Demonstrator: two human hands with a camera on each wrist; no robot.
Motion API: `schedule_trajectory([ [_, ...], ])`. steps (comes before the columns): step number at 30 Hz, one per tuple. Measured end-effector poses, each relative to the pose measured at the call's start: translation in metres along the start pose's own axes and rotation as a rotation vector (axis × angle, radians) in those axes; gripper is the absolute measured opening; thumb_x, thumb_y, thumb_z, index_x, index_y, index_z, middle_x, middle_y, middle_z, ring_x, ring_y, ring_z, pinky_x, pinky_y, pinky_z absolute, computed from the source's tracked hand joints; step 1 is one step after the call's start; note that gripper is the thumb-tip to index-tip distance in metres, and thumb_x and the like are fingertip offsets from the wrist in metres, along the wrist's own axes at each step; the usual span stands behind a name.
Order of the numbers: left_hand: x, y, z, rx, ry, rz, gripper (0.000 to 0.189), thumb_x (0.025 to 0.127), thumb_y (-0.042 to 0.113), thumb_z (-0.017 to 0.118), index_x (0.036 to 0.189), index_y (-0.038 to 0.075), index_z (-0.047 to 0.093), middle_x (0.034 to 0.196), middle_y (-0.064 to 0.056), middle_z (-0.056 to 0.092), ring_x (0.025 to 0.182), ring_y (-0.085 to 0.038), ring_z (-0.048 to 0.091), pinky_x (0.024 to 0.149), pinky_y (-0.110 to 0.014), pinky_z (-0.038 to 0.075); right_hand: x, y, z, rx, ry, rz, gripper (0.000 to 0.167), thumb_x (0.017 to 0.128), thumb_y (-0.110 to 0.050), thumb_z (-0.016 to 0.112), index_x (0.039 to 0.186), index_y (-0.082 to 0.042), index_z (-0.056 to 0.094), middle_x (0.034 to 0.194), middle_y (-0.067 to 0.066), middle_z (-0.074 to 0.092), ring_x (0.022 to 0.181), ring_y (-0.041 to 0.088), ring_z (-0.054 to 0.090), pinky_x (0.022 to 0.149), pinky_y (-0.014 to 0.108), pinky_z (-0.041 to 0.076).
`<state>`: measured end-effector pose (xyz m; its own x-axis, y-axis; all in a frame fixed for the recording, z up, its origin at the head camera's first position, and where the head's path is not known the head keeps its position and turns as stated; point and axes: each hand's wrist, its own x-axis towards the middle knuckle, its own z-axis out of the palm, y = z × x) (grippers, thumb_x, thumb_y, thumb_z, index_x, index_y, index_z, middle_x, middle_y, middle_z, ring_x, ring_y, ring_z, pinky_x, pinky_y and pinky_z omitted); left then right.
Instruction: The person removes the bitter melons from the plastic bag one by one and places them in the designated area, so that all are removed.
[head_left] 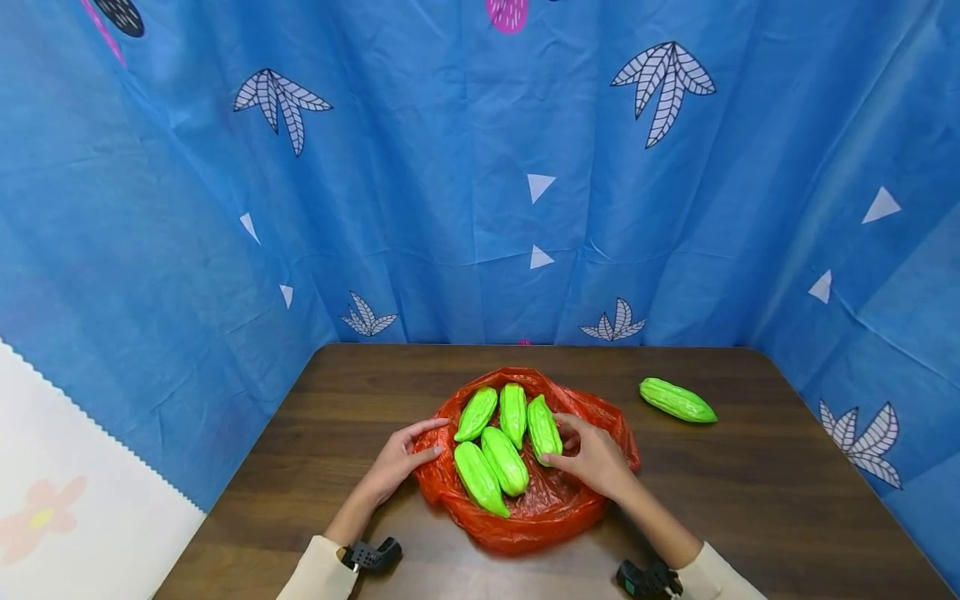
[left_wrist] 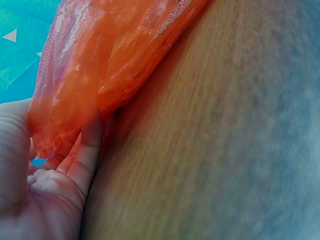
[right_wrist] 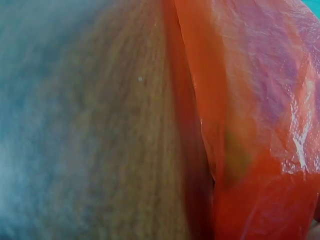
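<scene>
A red plastic bag [head_left: 525, 533] lies spread wide on the table with its mouth up. Inside it are several bright green ribbed gourds, one of them a gourd [head_left: 480, 479] at the near left. My left hand [head_left: 401, 458] holds the bag's left edge between thumb and fingers; the left wrist view shows the thin red plastic [left_wrist: 95, 65] between them. Over the bag's right side, my right hand [head_left: 596, 457] grips the rightmost gourd [head_left: 543, 427], thumb at its lower end and fingers near its upper side. In the right wrist view, the bag's side [right_wrist: 260, 125] hides most of that hand.
Another green gourd [head_left: 678, 400] lies on the brown wooden table [head_left: 720, 483], to the right of the bag. A blue patterned curtain [head_left: 465, 208] hangs behind the table and along its sides. Pale cloth [head_left: 90, 467] with a flower hangs at the left.
</scene>
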<state>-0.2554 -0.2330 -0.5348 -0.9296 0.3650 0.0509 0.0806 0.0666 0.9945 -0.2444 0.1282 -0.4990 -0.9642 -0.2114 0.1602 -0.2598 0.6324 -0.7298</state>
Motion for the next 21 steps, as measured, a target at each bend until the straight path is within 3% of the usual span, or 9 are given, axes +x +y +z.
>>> schedule_trajectory([
  [8,-0.0023,-0.0006,0.0004,-0.002,-0.001,-0.009,0.05,0.098,0.011,0.067,0.146,0.005,0.053,0.145,-0.024,0.051,0.113,-0.025,0.066,0.089,-0.034,0.058,-0.0007,0.0023,0.0029,-0.03,-0.015,-0.01,0.078,0.076,-0.035,0.09,0.142,-0.009,0.058,0.108,0.001,0.072,0.087,0.012,0.065,0.072,0.032,0.055],
  [13,-0.0037,-0.0005,0.0002,0.009,-0.002,-0.015,0.05,0.098,0.012,0.067,0.146,0.006,0.053,0.145,-0.024,0.051,0.113,-0.025,0.066,0.089,-0.034,0.058,-0.0013,0.0021,0.0034,-0.039,-0.026,-0.016,0.075,0.078,-0.028,0.089,0.143,-0.009,0.057,0.112,0.002,0.072,0.085,0.011,0.064,0.07,0.029,0.054],
  [16,-0.0032,-0.0001,-0.0002,0.017,-0.002,-0.006,0.05,0.099,0.012,0.067,0.146,0.006,0.054,0.146,-0.023,0.051,0.113,-0.025,0.066,0.089,-0.034,0.058,-0.0014,0.001,0.0027,-0.054,-0.03,-0.018,0.073,0.079,-0.022,0.087,0.143,-0.008,0.056,0.112,0.004,0.071,0.084,0.014,0.063,0.067,0.03,0.053],
  [21,-0.0005,0.0016,-0.0001,0.03,-0.001,0.007,0.048,0.099,0.013,0.067,0.145,0.007,0.055,0.147,-0.022,0.051,0.115,-0.026,0.065,0.09,-0.034,0.058,-0.0015,0.0,0.0002,-0.092,-0.033,-0.013,0.074,0.078,-0.014,0.081,0.146,-0.009,0.054,0.125,0.011,0.068,0.097,0.025,0.064,0.078,0.043,0.054],
])
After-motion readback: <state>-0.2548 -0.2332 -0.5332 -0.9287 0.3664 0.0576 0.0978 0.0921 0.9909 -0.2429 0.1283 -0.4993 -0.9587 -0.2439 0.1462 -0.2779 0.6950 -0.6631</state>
